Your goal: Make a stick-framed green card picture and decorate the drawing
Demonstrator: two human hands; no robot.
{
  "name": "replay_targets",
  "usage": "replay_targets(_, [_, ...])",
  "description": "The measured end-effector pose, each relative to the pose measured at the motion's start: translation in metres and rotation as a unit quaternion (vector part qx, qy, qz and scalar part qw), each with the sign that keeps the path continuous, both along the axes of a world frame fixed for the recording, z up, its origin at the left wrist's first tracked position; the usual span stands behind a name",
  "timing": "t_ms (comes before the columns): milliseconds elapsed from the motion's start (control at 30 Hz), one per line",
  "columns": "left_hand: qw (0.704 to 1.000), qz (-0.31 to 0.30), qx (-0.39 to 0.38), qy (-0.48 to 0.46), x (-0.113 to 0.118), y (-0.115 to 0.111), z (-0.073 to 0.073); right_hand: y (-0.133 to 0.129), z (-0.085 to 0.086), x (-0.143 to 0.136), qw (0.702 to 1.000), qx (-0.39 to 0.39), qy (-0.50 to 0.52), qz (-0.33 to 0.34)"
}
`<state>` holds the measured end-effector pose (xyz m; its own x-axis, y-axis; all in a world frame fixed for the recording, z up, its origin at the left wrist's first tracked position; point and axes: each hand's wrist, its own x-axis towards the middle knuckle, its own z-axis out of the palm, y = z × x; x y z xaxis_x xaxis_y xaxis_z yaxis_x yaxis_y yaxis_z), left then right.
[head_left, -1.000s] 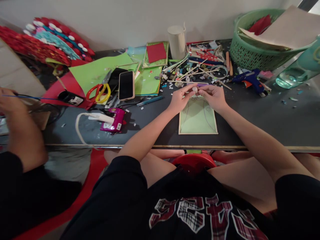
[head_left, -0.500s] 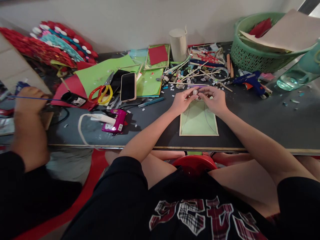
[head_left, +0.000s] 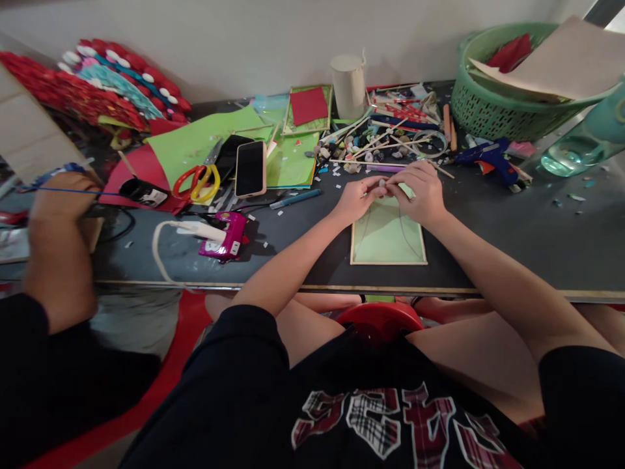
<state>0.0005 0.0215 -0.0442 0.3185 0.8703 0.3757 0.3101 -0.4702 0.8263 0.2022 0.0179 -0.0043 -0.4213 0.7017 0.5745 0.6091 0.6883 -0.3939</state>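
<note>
Two hands (head_left: 390, 192) pinch bead; sticks (head_left: 375, 140), phone (head_left: 250, 169) beyond.

both hands pinch a small pale bead (head_left: 384, 185) above the green card (head_left: 388, 236).

We see a dark table (head_left: 512, 221) bearing a framed green card (head_left: 388, 238) near us, a phone (head_left: 250, 168) and scissors (head_left: 198, 181) left, a green basket (head_left: 493, 104) far right.

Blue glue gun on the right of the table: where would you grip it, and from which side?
Probably the blue glue gun's handle, coming from above: it lies flat on the table, body pointing left, orange trigger and handle angled toward the near edge, with little clutter there.
</note>
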Motion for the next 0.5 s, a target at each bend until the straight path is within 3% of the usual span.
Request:
replay_targets(233, [1.000,-0.023,-0.014,-0.003,0.000,-0.005,0.006,0.003,-0.004,-0.001,0.998,0.037,-0.039,0.023])
replay_targets(500, [0.999,-0.039,-0.004,0.010,0.002,-0.007,0.012,0.003,-0.001,-0.002,0.995,0.025,-0.088,0.026])
